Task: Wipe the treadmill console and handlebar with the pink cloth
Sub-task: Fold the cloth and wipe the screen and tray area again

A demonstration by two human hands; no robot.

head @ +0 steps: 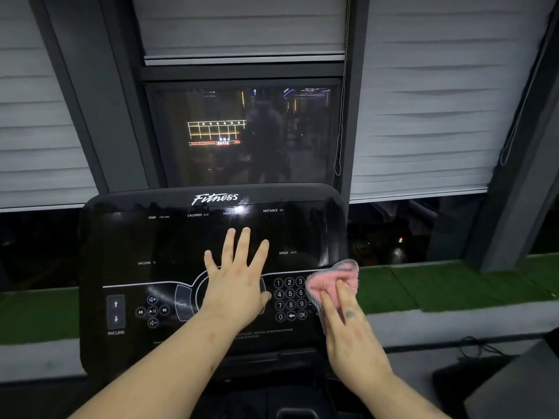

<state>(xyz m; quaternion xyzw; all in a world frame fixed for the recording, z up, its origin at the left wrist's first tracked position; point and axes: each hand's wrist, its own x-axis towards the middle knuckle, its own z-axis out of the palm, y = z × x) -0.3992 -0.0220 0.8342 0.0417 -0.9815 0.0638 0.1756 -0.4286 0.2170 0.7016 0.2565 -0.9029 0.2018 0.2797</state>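
In the head view, the left hand [236,282] lies flat and open, fingers spread, on the middle of the console [157,243], probably to steady it. The right hand [351,328] presses the pink cloth [332,281] with straight fingers against the console's right edge. The cloth is bunched under its fingertips, and the keypad [290,297] is just left of this hand.

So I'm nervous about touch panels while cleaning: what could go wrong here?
The left hand lies flat over the round centre control of the console; leaning on it might trigger it. The right hand presses the pink cloth beside the number keys, so a stroke could hit them.
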